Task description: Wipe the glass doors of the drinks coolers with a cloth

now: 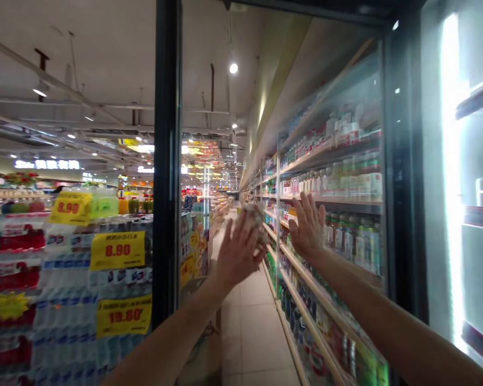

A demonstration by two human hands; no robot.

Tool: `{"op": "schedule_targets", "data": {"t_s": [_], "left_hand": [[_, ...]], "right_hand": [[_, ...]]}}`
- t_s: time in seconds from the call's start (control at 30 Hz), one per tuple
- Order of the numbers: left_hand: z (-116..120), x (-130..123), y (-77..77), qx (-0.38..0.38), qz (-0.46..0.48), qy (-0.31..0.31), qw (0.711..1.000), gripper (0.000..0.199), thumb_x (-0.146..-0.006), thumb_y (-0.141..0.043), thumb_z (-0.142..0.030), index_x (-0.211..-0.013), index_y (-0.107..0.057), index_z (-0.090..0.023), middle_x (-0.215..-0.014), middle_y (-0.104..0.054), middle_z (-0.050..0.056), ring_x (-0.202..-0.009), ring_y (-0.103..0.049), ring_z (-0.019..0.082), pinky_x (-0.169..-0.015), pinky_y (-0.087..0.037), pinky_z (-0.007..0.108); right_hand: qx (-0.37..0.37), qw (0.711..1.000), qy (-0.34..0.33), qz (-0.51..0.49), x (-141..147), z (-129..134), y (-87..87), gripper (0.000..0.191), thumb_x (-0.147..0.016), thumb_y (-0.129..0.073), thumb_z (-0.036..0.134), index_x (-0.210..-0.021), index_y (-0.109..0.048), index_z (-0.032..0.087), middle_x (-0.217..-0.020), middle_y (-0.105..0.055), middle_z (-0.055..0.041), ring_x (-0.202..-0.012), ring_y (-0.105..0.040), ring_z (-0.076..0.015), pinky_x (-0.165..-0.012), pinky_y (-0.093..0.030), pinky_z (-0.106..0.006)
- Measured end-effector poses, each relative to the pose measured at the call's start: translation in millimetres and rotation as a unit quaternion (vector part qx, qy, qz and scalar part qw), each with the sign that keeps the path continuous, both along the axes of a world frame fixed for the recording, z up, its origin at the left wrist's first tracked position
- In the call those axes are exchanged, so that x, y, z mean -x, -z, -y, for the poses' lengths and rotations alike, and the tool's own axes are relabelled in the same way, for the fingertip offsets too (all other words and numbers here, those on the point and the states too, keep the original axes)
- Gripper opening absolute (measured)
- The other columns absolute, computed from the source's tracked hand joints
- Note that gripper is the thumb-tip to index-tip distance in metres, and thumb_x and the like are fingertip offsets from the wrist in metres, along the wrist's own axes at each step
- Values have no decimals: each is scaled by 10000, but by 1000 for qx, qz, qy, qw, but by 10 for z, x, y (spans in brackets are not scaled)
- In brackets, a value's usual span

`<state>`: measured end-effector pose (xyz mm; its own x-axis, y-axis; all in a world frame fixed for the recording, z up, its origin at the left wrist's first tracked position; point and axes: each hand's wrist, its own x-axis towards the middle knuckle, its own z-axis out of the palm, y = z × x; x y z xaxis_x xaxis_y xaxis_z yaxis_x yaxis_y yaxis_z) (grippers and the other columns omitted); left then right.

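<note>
In front of me stands a glass door (209,91) in a black frame, swung out from a brightly lit cooler. My left hand (237,254) is raised at the middle of the pane, with a crumpled whitish cloth (257,215) under its fingers. The cloth is blurred, and it seems pressed to the glass. To the right, my right hand (308,228) is held up with its fingers spread and nothing in it. It is at or very near the glass; I cannot tell whether it touches.
Stacked packs of bottles (64,311) with yellow price signs (118,250) stand left of the door. Shelves of bottles (338,179) show through or in the glass, beside a tiled aisle floor (249,327). The cooler's light strip (451,161) glows at the right.
</note>
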<state>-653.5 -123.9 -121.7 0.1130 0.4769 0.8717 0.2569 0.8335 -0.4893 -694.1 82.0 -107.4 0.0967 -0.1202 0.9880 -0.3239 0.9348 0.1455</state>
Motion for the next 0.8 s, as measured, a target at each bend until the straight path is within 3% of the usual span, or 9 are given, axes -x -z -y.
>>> {"op": "schedule_targets", "data": {"t_s": [0.1,0.27,0.33,0.4,0.5,0.57,0.63,0.73,0.8], "left_hand": [[5,91,97,97,-7,-26,995,358,-860,-462,-288,-1205,-488,-197,-1353,-458,79,-1343,-267,243,-1125,-118,470],[450,207,-586,-188,-7,-22,982,430,-878,-415,-310,-1291,-426,-191,-1420,-352,136,-1336,-277,281,-1097,-159,530],[501,218,-651,-214,-6,-16,977,444,-872,-419,-318,-1285,-435,-156,-1422,-344,149,-1356,-223,293,-1090,-188,521],[411,204,-448,-116,8,-16,993,456,-868,-421,-328,-1282,-437,-137,-1418,-356,142,-1371,-172,281,-1096,-201,489],[205,173,24,99,8,-20,995,440,-862,-436,-351,-1257,-468,-159,-1408,-387,90,-1376,-162,255,-1118,-174,442],[179,168,130,149,-7,-32,988,403,-866,-434,-312,-1244,-482,-179,-1391,-418,60,-1366,-202,240,-1128,-142,439],[284,180,-42,73,-18,-47,996,397,-875,-414,-263,-1263,-463,-194,-1377,-436,64,-1348,-257,234,-1123,-144,467],[529,217,-542,-133,-36,-47,989,413,-882,-400,-267,-1286,-434,-185,-1384,-412,124,-1325,-305,268,-1076,-225,526],[592,235,-718,-191,-47,-29,980,407,-882,-397,-259,-1274,-443,-162,-1392,-391,147,-1333,-283,283,-1053,-269,524]], "right_hand": [[-23,1000,6,-4,23,-29,64,558,-899,-324,308,-1433,-173,247,-1460,-309,-112,-1372,-218,-244,-1081,-173,-495],[-57,998,10,0,49,-66,191,558,-901,-328,312,-1432,-167,251,-1460,-311,-107,-1380,-194,-236,-1087,-165,-487],[-56,998,13,0,55,-67,212,557,-904,-320,315,-1433,-160,252,-1457,-316,-106,-1381,-192,-232,-1089,-162,-484],[-52,999,14,3,54,-63,217,552,-905,-314,314,-1432,-160,255,-1453,-325,-102,-1380,-198,-227,-1091,-163,-479],[-51,999,12,3,49,-64,215,546,-903,-317,306,-1428,-179,253,-1448,-336,-100,-1375,-214,-226,-1091,-171,-472],[-51,999,12,2,49,-71,217,545,-898,-324,306,-1424,-194,254,-1448,-336,-97,-1370,-227,-229,-1091,-175,-472],[-50,999,12,3,52,-80,222,549,-893,-330,311,-1423,-199,257,-1454,-328,-90,-1369,-231,-231,-1090,-181,-472],[-50,999,11,8,53,-89,226,553,-892,-329,306,-1426,-191,260,-1467,-305,-82,-1375,-212,-229,-1089,-183,-473],[-50,999,9,4,47,-89,221,553,-894,-328,305,-1427,-189,258,-1470,-299,-79,-1377,-207,-226,-1090,-178,-471]]}}
